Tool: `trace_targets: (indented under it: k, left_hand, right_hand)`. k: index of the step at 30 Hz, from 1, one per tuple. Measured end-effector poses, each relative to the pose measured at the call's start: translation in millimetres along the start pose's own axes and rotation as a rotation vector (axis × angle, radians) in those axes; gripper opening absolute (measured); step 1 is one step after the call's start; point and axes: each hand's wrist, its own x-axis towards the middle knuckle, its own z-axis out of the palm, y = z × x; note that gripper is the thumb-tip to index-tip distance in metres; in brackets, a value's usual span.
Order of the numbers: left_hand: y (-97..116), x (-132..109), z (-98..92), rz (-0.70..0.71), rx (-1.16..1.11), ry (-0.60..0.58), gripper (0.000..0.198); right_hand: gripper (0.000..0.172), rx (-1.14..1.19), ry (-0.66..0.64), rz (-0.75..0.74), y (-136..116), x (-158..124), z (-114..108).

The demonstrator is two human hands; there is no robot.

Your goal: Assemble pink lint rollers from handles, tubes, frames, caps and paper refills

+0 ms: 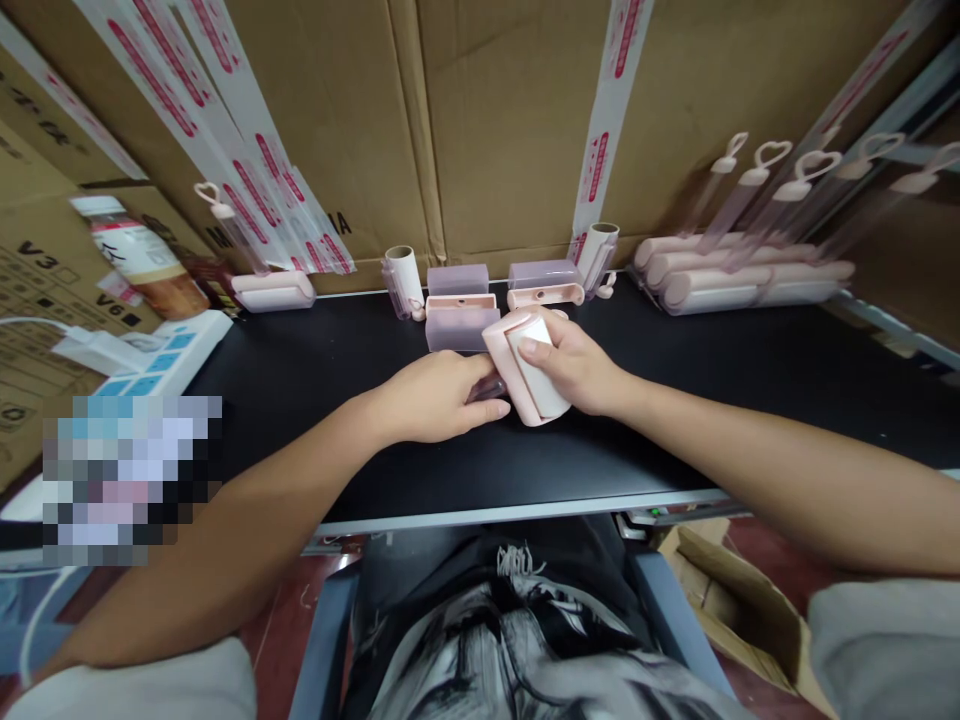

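A pink lint roller (501, 362) with a white sticky roll is gripped in my right hand (574, 365), thumb pressed on the roll, tilted above the black table. Close against its left side, my left hand (439, 395) is closed round a see-through piece (487, 388) that looks like the roller's handle; the fingers cover most of it. Just behind my hands lie opened lint roller cases, one with a purple cover (456, 330) and another with its pink shell (546, 294). A white paper roll (405, 280) stands at the left of them, a second roll (600, 250) at the right.
Several lint rollers with heart-topped handles lie stacked (750, 275) at the back right; one more (274, 290) is at the back left. A power strip (172, 355) and a drink bottle (142, 260) occupy the left. Cardboard boxes (495, 130) wall the table's back.
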Motion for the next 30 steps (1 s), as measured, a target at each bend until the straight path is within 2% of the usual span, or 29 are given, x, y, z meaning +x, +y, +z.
trace_targets:
  k: [6, 14, 17, 21, 26, 28, 30]
  left_hand:
    - [-3, 2, 4.6, 0.015, -0.03, -0.015, 0.022]
    - [-5, 2, 6.5, 0.05, -0.012, -0.031, 0.023]
    - [-5, 2, 7.2, 0.033, 0.022, -0.002, 0.022]
    - [-6, 4, 10.8, -0.017, 0.047, 0.097, 0.021]
    - [-7, 6, 15.3, -0.01, 0.054, 0.108, 0.023]
    - [-7, 7, 16.0, 0.007, 0.036, 0.101, 0.023]
    - [-5, 7, 16.0, 0.005, 0.018, 0.097, 0.023]
  right_hand:
    - [0.064, -0.126, -0.055, -0.045, -1, 0, -2]
    - [0.061, -0.14, -0.077, -0.024, -2, 0, -3]
    - [0.064, -0.137, -0.038, -0.025, -3, 0, -3]
    - [0.072, -0.092, 0.023, 0.063, -5, 2, -3]
    - [0.067, -0.126, 0.066, 0.076, -3, 3, -3]
    - [0.063, -0.165, 0.099, 0.033, -7, 0, -4]
    - [0.059, -0.178, 0.213, -0.088, -17, -6, -7]
